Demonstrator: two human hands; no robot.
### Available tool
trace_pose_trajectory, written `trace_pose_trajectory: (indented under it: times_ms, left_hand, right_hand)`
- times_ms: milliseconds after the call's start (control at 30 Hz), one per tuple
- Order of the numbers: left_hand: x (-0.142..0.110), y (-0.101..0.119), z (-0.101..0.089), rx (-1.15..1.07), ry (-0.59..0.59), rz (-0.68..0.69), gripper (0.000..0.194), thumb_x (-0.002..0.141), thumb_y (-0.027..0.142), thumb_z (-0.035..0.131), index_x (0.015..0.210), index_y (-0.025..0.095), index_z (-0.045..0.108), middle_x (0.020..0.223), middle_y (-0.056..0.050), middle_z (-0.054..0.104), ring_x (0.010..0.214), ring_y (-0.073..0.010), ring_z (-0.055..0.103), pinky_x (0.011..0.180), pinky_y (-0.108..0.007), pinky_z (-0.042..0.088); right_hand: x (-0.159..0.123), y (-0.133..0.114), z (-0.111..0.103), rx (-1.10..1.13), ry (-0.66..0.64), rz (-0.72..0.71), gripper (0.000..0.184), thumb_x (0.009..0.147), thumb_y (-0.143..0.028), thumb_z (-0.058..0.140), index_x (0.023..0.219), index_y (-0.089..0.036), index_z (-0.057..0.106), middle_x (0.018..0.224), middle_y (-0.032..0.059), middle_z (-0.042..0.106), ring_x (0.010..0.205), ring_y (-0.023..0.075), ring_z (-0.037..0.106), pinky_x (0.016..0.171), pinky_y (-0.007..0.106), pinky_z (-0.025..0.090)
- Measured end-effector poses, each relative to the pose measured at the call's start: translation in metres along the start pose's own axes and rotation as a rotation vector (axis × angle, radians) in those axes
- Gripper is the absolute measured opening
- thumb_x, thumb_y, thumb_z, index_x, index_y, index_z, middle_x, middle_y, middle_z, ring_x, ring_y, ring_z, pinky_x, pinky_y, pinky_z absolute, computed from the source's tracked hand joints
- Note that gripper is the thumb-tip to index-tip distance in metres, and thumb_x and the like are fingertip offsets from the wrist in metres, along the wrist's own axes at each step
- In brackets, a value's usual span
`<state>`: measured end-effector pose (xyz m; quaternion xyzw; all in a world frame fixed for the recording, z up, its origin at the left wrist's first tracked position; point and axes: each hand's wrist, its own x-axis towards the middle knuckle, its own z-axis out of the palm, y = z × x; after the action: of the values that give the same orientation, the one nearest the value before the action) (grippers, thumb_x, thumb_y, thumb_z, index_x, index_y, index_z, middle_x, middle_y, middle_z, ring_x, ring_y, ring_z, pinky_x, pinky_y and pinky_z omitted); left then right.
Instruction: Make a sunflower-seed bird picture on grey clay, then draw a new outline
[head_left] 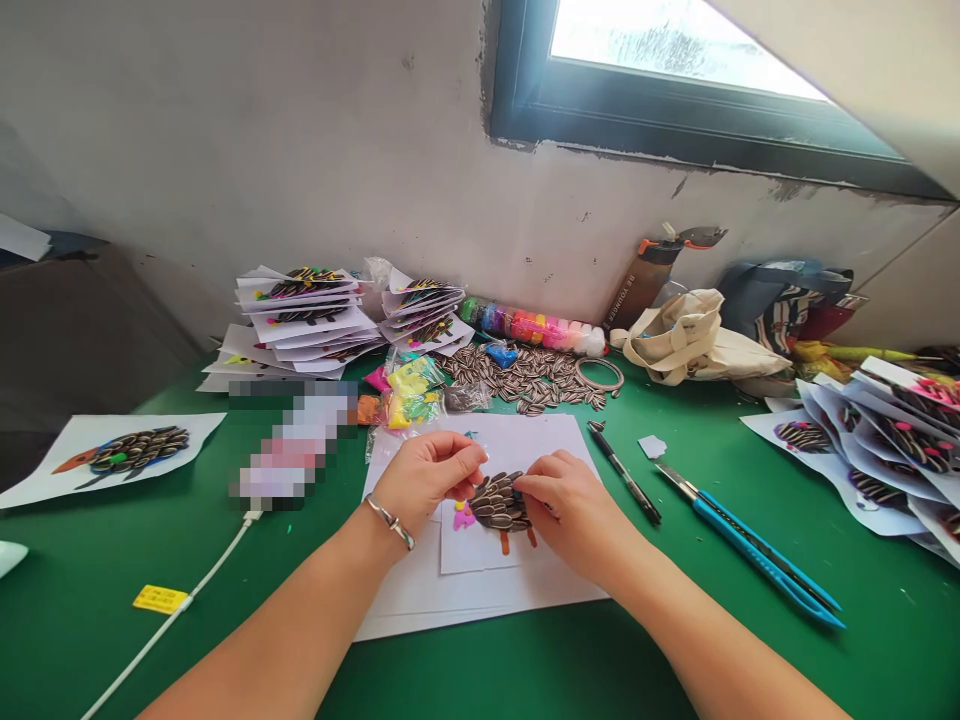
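Note:
A small white card (pixel 472 555) lies on larger white paper (pixel 405 600) in front of me. On it is a bird-like picture whose body is striped sunflower seeds (pixel 499 500), with pink clay (pixel 463 516) at the left and two brown clay legs (pixel 505 543) below. My left hand (pixel 431 470), a bracelet on its wrist, is closed in a pinch just above the body's upper left; what it holds, if anything, is hidden. At the body's right edge, my right hand (pixel 566 505) pinches a sunflower seed against the others, mostly covered by the fingers.
Loose seeds (pixel 532 375) and a tape ring (pixel 600 375) lie behind the paper, beside bagged yellow clay (pixel 412 395). A pen (pixel 624 472) and blue craft knife (pixel 757 550) are at the right. Card stacks (pixel 307 325) stand back left and others (pixel 885 440) far right. A white cable (pixel 210 570) crosses the left.

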<state>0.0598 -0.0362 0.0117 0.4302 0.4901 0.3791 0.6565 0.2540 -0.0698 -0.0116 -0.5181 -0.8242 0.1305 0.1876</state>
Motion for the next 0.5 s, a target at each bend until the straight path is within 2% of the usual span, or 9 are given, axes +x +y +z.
trace_pose_trajectory:
  times_ms: [67, 333, 500]
  left_hand:
    - [0.0002, 0.0004, 0.0003, 0.000, 0.002, -0.002, 0.040, 0.053, 0.046, 0.083, 0.070, 0.013, 0.067, 0.056, 0.000, 0.063, 0.048, -0.0080, 0.053, 0.052, -0.022, 0.045]
    - [0.0011, -0.0027, -0.0023, -0.002, -0.012, 0.008, 0.039, 0.055, 0.045, 0.083, 0.070, 0.013, 0.068, 0.056, 0.001, 0.063, 0.047, -0.0077, 0.053, 0.051, -0.021, 0.045]
    - [-0.0003, -0.0001, -0.0011, -0.001, -0.006, -0.005, 0.041, 0.053, 0.046, 0.083, 0.070, 0.013, 0.067, 0.056, 0.001, 0.063, 0.048, -0.0077, 0.054, 0.052, -0.021, 0.045]
  right_hand:
    - [0.0001, -0.0015, -0.0002, 0.003, -0.013, 0.001, 0.027, 0.078, -0.001, 0.055, 0.059, -0.019, 0.064, 0.074, 0.0042, 0.062, 0.074, 0.0175, 0.049, 0.068, 0.029, 0.040]
    - [-0.0013, 0.0012, -0.0040, 0.032, 0.042, 0.040, 0.030, 0.077, 0.001, 0.054, 0.083, -0.020, 0.073, 0.079, 0.0052, 0.064, 0.079, 0.0192, 0.053, 0.070, 0.030, 0.043]
    - [-0.0008, -0.0019, -0.0057, 0.034, -0.009, 0.042, 0.027, 0.076, 0.001, 0.055, 0.070, -0.020, 0.072, 0.074, 0.0043, 0.062, 0.076, 0.0185, 0.052, 0.069, 0.030, 0.042]
